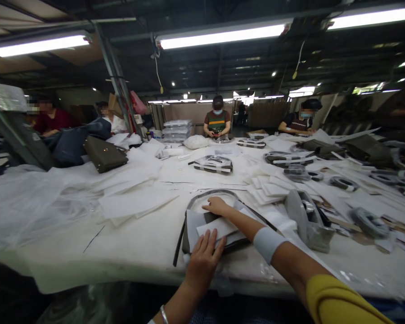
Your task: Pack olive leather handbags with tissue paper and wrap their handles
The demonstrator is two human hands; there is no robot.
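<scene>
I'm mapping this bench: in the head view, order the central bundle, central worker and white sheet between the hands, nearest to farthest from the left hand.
1. White sheet, partly under the left hand.
2. Dark bundle, ahead.
3. Worker, far side.

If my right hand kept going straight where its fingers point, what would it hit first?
Probably the left part of the narrow, curved grey band, material unclear, since your right hand points leftward; its height above the table is hard to judge.
</scene>
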